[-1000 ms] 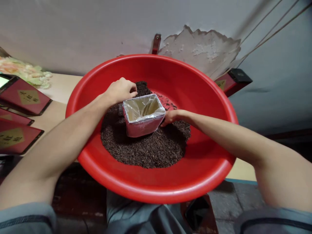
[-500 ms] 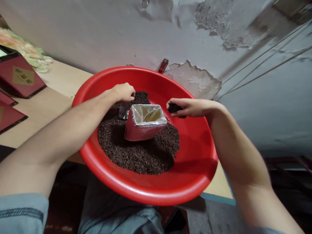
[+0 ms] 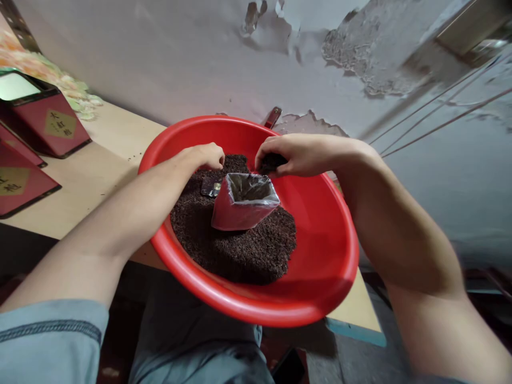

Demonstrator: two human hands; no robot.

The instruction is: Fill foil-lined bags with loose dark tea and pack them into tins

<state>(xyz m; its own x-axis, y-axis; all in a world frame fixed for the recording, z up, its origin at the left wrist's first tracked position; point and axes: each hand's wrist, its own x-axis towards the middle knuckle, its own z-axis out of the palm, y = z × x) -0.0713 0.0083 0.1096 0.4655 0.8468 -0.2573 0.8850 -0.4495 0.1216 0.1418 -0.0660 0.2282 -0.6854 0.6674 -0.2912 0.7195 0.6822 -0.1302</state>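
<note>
Dark leaves point(image 3: 272, 162) sit in the right hand point(image 3: 294, 153), its fingers curled part way around them, near the pink box's point(image 3: 236, 214) open top. The left hand's point(image 3: 210, 156) fingers curl in; I can't tell if they hold anything. The box stands on more leaves inside a big red tub point(image 3: 256, 316).

A pale table point(image 3: 120, 141) carries 1 red basin point(image 3: 316, 240), 3 red boxes point(image 3: 50, 120) and flowers point(image 3: 82, 98).
</note>
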